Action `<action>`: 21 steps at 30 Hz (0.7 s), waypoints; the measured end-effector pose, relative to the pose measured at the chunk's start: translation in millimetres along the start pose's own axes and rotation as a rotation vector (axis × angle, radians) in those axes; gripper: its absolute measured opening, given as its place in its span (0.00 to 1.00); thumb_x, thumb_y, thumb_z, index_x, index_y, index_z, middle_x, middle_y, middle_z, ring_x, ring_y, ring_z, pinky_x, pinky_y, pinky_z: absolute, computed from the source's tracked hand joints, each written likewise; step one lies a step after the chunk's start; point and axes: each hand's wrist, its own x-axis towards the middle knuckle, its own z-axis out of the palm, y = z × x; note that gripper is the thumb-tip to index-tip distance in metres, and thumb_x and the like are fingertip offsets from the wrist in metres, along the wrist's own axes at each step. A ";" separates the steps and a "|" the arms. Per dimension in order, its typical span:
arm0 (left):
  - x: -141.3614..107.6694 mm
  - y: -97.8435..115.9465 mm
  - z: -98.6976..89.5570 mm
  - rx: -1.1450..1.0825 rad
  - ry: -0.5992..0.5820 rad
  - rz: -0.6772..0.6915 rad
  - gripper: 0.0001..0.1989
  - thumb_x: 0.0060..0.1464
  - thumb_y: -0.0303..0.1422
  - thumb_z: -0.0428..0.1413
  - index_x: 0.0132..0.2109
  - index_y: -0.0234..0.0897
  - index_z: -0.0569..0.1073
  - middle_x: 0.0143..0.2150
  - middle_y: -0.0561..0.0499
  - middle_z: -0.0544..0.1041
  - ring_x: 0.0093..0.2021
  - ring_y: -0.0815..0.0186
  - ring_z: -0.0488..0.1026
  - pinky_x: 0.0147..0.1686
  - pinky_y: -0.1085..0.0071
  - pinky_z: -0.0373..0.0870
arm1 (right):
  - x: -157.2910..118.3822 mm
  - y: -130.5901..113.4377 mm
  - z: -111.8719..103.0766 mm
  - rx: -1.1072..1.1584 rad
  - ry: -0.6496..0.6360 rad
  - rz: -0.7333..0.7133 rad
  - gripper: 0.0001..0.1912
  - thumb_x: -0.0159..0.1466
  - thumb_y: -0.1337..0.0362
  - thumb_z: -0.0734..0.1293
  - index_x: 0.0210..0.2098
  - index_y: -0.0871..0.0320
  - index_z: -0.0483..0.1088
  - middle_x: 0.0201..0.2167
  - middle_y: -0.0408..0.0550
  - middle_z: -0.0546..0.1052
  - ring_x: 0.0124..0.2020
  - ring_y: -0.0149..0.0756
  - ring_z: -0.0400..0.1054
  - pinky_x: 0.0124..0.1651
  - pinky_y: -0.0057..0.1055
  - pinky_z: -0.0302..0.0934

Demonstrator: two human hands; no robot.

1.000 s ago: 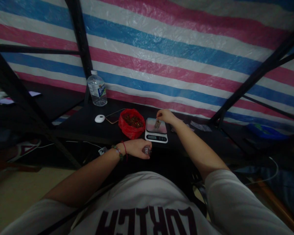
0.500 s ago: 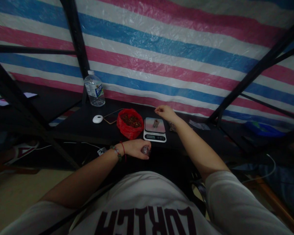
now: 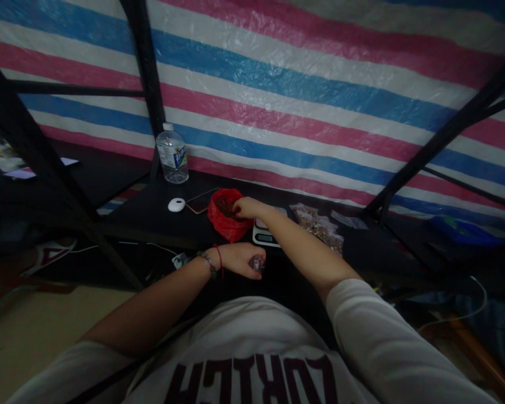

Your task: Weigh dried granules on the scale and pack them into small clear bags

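Clear plastic water bottle with a blue-and-white label [image 3: 173, 156] stands upright at the back left of the dark desk [image 3: 151, 216]. Small white oval puck [image 3: 176, 205] and flat dark phone [image 3: 201, 200] lie just right of it, nearer the middle. Left hand [image 3: 240, 260] sits at the desk's front edge, fingers curled shut round a small shiny clear thing [image 3: 257, 262], too dim to identify. Red plastic bag of dark brown bits [image 3: 225, 214] is open mid-desk; right hand [image 3: 247, 208] is at its right rim, fingers narrow, tips in the contents. White digital scale [image 3: 264, 234] just right, mostly hidden under the forearm. Clear filled packets [image 3: 317, 223] toward the back right.
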 end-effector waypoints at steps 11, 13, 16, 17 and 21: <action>-1.4 2.5 -3.9 0.005 -0.003 0.002 0.14 0.48 0.37 0.62 0.39 0.37 0.70 0.32 0.55 0.74 0.29 0.71 0.69 0.28 0.76 0.62 | 23.1 3.5 21.9 -0.073 0.013 0.029 0.15 0.55 0.74 0.65 0.40 0.58 0.78 0.38 0.47 0.80 0.36 0.33 0.73 0.34 0.22 0.59; -1.4 2.1 -3.9 0.009 -0.002 0.010 0.14 0.48 0.37 0.62 0.39 0.37 0.70 0.32 0.55 0.74 0.29 0.71 0.69 0.28 0.76 0.62 | 20.1 3.8 19.3 -0.048 0.019 0.027 0.15 0.56 0.75 0.65 0.39 0.58 0.78 0.38 0.46 0.80 0.36 0.32 0.73 0.34 0.21 0.59; -0.8 1.2 -2.9 0.010 -0.001 0.014 0.14 0.48 0.36 0.62 0.39 0.37 0.70 0.32 0.55 0.74 0.29 0.71 0.69 0.29 0.76 0.62 | 15.4 4.4 15.7 -0.012 0.049 0.036 0.15 0.56 0.75 0.65 0.39 0.57 0.78 0.40 0.44 0.80 0.39 0.31 0.73 0.37 0.20 0.60; -0.6 0.9 -2.5 0.011 -0.002 0.013 0.14 0.48 0.36 0.62 0.39 0.37 0.70 0.32 0.55 0.74 0.29 0.71 0.69 0.29 0.76 0.62 | 13.9 4.7 14.5 0.000 0.058 0.042 0.15 0.55 0.74 0.66 0.39 0.57 0.78 0.40 0.44 0.80 0.39 0.31 0.72 0.38 0.20 0.60; -0.2 0.1 -1.4 0.019 0.001 -0.007 0.14 0.47 0.37 0.62 0.39 0.37 0.70 0.32 0.55 0.74 0.30 0.71 0.69 0.28 0.76 0.62 | 6.6 7.1 5.1 0.052 0.107 0.033 0.15 0.54 0.75 0.66 0.39 0.58 0.77 0.39 0.44 0.80 0.39 0.32 0.72 0.39 0.20 0.60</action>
